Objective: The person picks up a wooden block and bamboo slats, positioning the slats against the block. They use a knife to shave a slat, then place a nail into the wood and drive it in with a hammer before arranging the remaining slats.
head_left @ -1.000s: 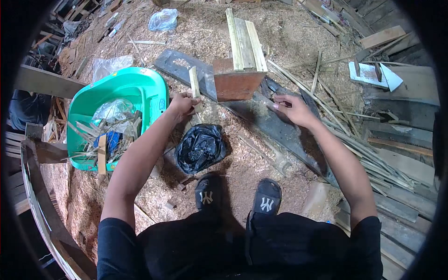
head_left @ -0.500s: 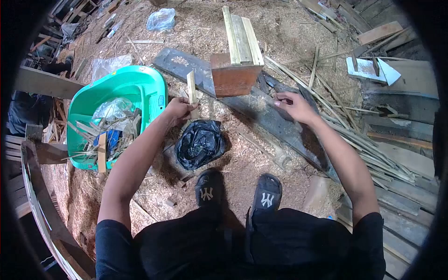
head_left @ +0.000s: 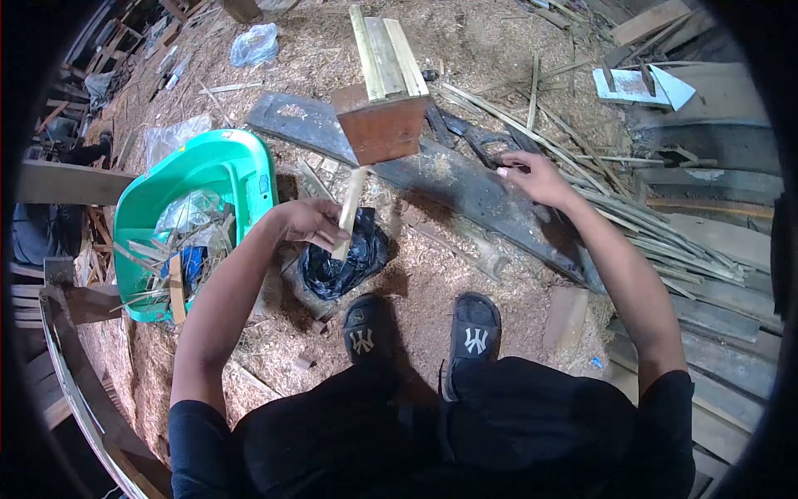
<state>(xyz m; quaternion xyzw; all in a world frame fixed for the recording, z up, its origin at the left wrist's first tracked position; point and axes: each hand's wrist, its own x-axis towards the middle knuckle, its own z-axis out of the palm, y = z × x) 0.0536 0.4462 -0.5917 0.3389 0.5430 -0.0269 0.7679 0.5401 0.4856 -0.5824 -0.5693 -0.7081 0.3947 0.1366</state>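
My left hand [head_left: 312, 224] is closed on a short, pale wood strip [head_left: 352, 208], tilted over a black plastic bag [head_left: 328, 273] on the ground. My right hand [head_left: 536, 179] has its thumb and fingers apart, just above a long dark plank [head_left: 465, 200]. Close to its fingertips lies a dark object [head_left: 475, 137], its kind unclear, near the plank's far edge. Between the hands, a reddish-brown wooden block [head_left: 381, 133] rests on the plank with several pale strips [head_left: 386, 58] laid side by side on top.
On the left stands a green plastic tub [head_left: 266, 195] holding wood scraps and clear plastic. Long thin strips [head_left: 665, 249] lie piled at right beside boards [head_left: 715, 320]. Wood shavings cover the ground around my sandals [head_left: 475, 328]. A curved wooden frame [head_left: 75, 366] borders the lower left.
My left hand has drawn the wood strip nearer to me, over the black bag, and turned it. The right hand stays by the plank. The view has shifted slightly.
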